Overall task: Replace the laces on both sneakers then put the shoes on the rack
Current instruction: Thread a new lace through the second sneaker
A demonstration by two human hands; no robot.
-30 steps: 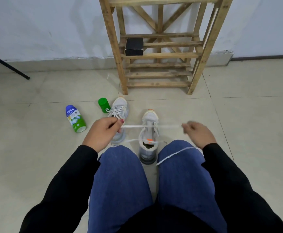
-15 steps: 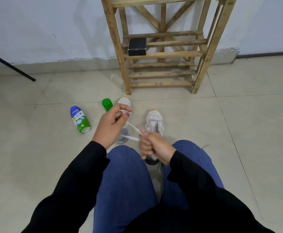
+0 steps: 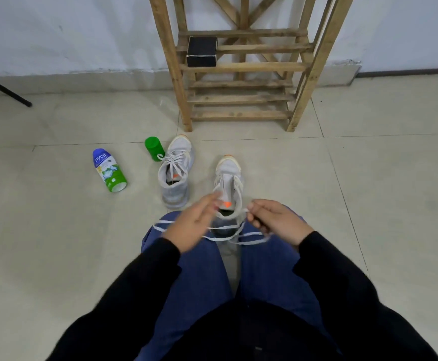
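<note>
While the right hand (image 3: 272,220) pinches the flat white lace (image 3: 223,227) at frame centre, the blurred left hand (image 3: 194,222) shows straight fingers and grips nothing. The grey knit sneaker (image 3: 228,173) stands just above the hands, with the laced sneaker (image 3: 176,173) to its left and the slatted wooden rack (image 3: 241,66) at the top.

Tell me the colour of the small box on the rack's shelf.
Black. The box shows best in the head view.

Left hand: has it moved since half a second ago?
Yes. The left hand moved off the laced sneaker, rightward and nearer, beside the other sneaker.
</note>
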